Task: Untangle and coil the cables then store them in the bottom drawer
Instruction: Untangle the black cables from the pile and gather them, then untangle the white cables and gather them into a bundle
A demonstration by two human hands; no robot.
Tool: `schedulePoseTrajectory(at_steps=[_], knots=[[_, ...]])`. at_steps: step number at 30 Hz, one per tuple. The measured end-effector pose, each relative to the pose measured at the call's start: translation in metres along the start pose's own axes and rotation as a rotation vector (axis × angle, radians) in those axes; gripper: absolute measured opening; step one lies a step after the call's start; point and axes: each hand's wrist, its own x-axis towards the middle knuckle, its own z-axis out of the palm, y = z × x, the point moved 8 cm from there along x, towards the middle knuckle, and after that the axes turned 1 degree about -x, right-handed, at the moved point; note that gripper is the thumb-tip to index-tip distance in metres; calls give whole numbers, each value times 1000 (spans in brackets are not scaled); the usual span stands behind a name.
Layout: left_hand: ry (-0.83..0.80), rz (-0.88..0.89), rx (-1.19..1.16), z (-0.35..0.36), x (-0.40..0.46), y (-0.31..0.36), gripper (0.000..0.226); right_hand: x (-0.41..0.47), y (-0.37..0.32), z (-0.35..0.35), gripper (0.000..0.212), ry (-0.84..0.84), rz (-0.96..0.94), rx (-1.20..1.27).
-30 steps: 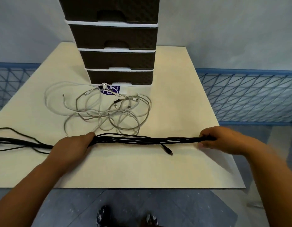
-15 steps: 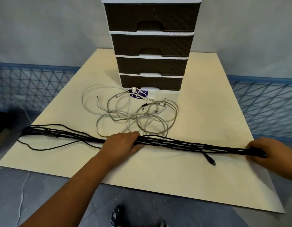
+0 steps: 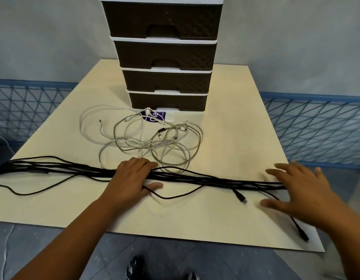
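A: From the head view, why is the long black cable bundle (image 3: 195, 177) stretched left to right across the near part of the cream-coloured counter (image 3: 235, 122)?

B: Laid out in folded lengths like that, its strands run side by side, which I'd judge makes it ready to fold into a coil. The left hand (image 3: 134, 176) lies over the middle of the bundle, fingers on its far side and thumb on its near side, a loose grip round the strands that seems to pin them.

A: And the right hand (image 3: 302, 188)?

B: Spread wide, fingers straight, at the bundle's right end, holding nothing; it is blurred, so I can't tell whether the palm touches the cable. One black plug (image 3: 240, 197) lies free just near of the bundle.

A: The rest?

B: The tangled white and grey cables (image 3: 146, 138) sit farther back, apart from the hands, just in front of the tall brown woven-look drawer tower (image 3: 165, 53). Its bottom drawer (image 3: 168, 101) is closed, so storing hasn't begun.
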Motion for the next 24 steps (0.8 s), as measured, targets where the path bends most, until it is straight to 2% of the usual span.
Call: schedulePoseTrajectory(at_steps=[2, 6, 11, 16, 20, 24], knots=[[6, -27, 8, -2, -1, 0, 69, -3, -34, -3, 107, 90, -105, 16], [-25, -49, 24, -5, -3, 3, 89, 1, -81, 14, 92, 193, -232, 115], [-103, -36, -16, -6, -5, 6, 118, 7, -80, 35, 83, 243, -233, 160], [-191, -34, -19, -10, -15, 0, 134, 7, -63, 36, 69, 261, -182, 116], [-195, -31, -8, -18, -25, -6, 135, 6, -60, 35, 67, 236, -154, 110], [-106, -108, -49, -21, -26, -5, 113, 1, -66, 28, 73, 228, -162, 178]])
